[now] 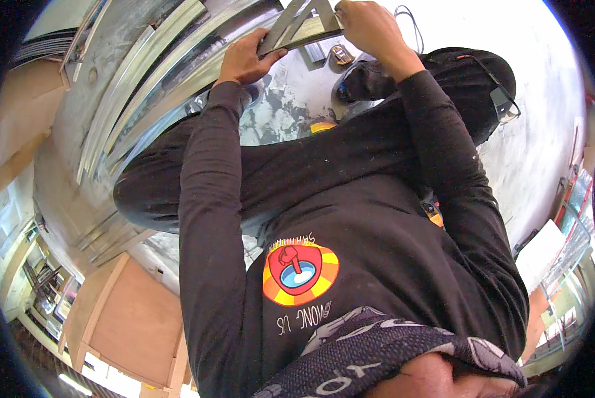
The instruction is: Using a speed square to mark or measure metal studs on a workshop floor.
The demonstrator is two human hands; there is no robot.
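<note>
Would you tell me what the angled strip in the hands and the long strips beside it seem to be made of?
Angled strip: apparently thin sheet metal, dull grey, with crisp folded edges. Long strips: likely galvanised steel, silvery with mottled glare. Left hand and right hand grip the angled strip.

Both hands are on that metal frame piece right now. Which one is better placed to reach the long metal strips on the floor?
Probably the left hand. It grips the frame piece at the end beside the metal strips; the right hand holds the far end.
</note>
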